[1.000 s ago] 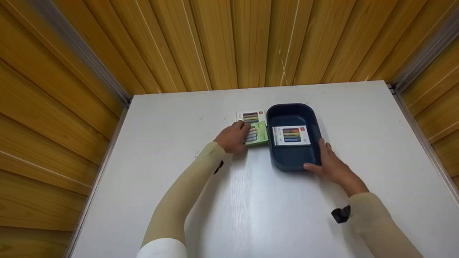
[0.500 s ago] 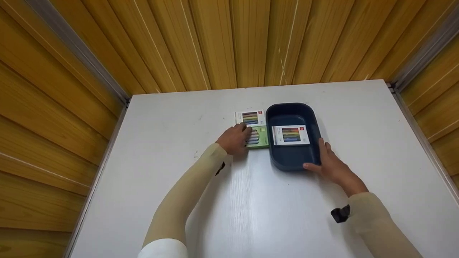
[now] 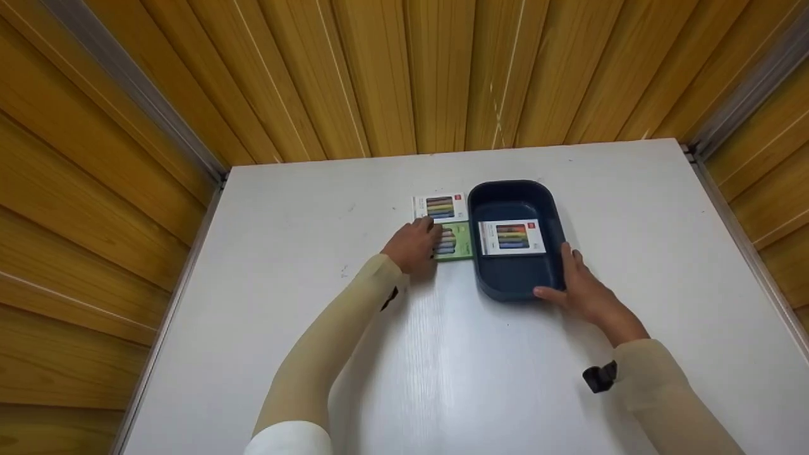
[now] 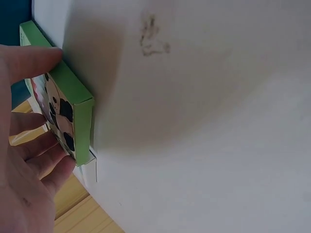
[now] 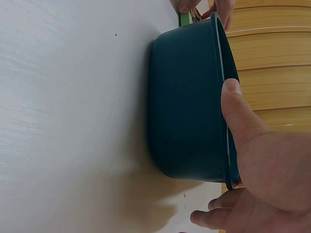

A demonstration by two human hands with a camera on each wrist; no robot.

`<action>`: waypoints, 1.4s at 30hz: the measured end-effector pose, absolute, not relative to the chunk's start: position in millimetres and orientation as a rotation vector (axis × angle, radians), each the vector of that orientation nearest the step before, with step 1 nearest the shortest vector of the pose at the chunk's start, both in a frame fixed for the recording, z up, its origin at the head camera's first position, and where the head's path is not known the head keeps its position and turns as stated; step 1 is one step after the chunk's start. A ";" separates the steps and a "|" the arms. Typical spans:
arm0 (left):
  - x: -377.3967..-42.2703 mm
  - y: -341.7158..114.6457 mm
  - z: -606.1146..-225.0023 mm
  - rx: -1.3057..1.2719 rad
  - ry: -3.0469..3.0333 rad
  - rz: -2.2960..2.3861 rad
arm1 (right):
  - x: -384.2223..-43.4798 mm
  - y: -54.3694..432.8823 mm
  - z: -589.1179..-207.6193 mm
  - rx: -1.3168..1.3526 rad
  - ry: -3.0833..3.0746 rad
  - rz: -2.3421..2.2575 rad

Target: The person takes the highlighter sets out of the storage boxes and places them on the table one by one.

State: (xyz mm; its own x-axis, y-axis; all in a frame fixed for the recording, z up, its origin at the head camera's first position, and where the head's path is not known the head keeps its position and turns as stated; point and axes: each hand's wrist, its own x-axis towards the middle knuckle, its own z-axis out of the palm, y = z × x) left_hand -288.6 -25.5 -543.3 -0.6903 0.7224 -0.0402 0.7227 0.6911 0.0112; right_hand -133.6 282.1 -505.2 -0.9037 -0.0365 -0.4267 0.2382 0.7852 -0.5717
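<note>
My left hand (image 3: 412, 246) grips a flat green crayon box (image 3: 456, 242) printed with pale sticks. In the left wrist view, the thumb lies on its green side and the fingers reach around its panda-printed face. The green box lies close against the left side of a dark blue bin (image 3: 515, 278). Behind it sits a white crayon box (image 3: 457, 209), partly covered by my fingers. Another white crayon box (image 3: 536, 237) lies inside the bin. My right hand (image 3: 589, 292) braces the bin's front right corner, its thumb on the rim (image 5: 225, 116) and its straight fingers along the outer side.
Everything stands on a white table (image 3: 404, 379) with small dark marks. Wood-slat walls (image 3: 379, 76) rise behind and at both sides, with metal posts at the corners.
The green box has come down flat and slightly toward the front, showing more of the white box behind it. My left hand shifted slightly right with it. The right hand has stayed on the bin.
</note>
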 end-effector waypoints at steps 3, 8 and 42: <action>-288.5 -24.9 -544.4 1.192 2.856 0.002 | -133.7 282.0 -505.1 0.150 2.558 -0.892; -288.1 -23.7 -544.4 1.151 2.865 -0.009 | -134.1 282.1 -504.8 0.147 2.557 -0.899; -288.1 -18.9 -534.5 1.038 2.747 -0.021 | -134.9 282.4 -504.5 0.140 2.550 -0.886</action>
State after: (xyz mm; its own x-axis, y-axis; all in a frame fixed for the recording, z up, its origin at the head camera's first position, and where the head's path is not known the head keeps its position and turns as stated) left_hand -288.1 -18.9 -534.5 -0.7318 0.6530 -0.1951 0.6559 0.7526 0.0583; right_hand -134.9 282.4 -504.5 -0.9004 -0.0459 -0.4326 0.2321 0.7904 -0.5669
